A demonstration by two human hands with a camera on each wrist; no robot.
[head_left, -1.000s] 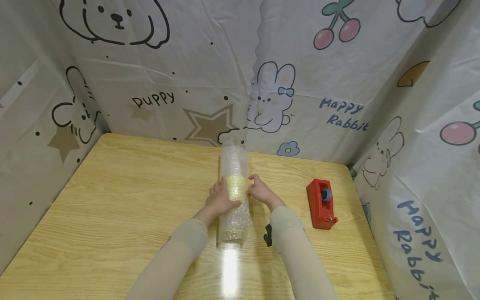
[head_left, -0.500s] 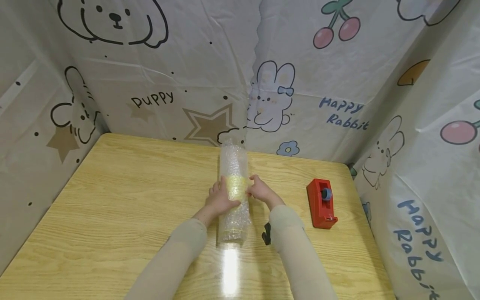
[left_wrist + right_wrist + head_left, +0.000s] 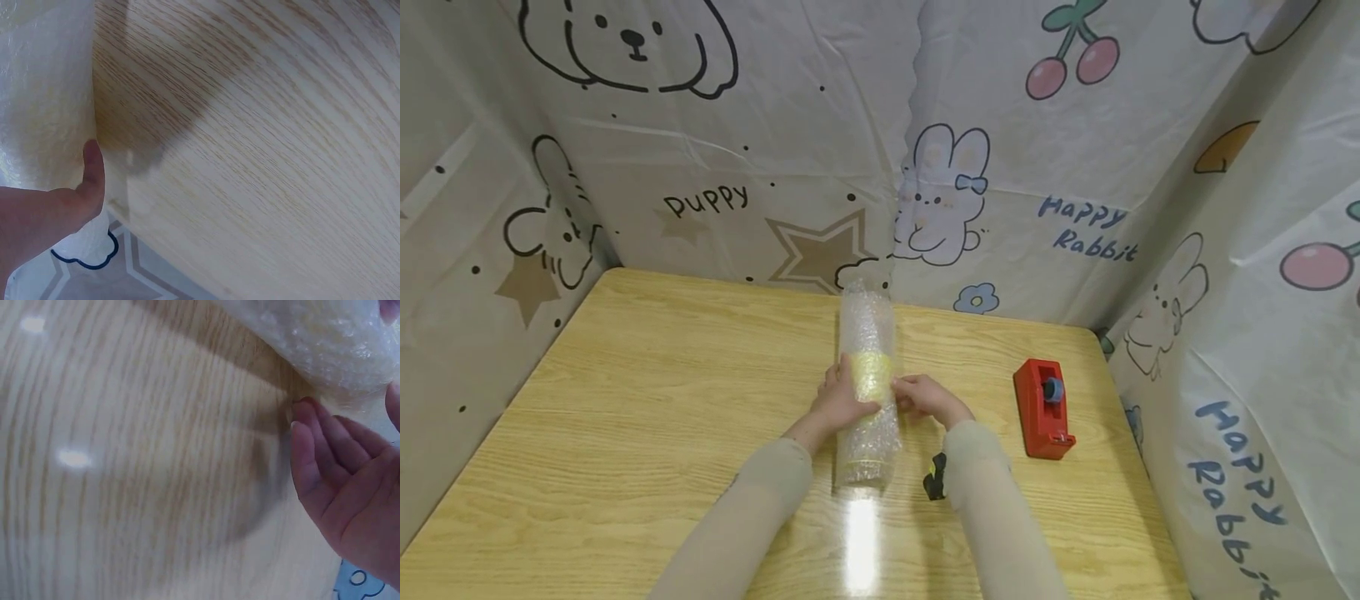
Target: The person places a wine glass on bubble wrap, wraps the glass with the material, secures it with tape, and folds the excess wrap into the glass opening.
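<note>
A roll of clear bubble wrap (image 3: 867, 321) lies lengthwise on the wooden table, with a yellowish translucent band (image 3: 872, 377) round its middle. My left hand (image 3: 837, 406) holds the roll from its left, thumb across the top near the band. In the left wrist view, a finger (image 3: 94, 178) lies along the roll's side. On the opposite side is my right hand (image 3: 931, 398), its fingertips at the roll's edge by the band. The right wrist view has these fingers (image 3: 306, 453) loosely bent beside the wrap and apart from the thumb. What the index fingertip touches is hidden.
A red tape dispenser (image 3: 1043, 412) with a blue-rimmed tape roll stands on the right of the table (image 3: 662, 400). Beside the right sleeve is a small black piece (image 3: 934, 477). Printed cloth (image 3: 820, 133) hangs behind and at both sides.
My right hand has turned and slid slightly lower along the roll's right side, its raised finger now lowered. The left hand and the roll stay nearly in place.
</note>
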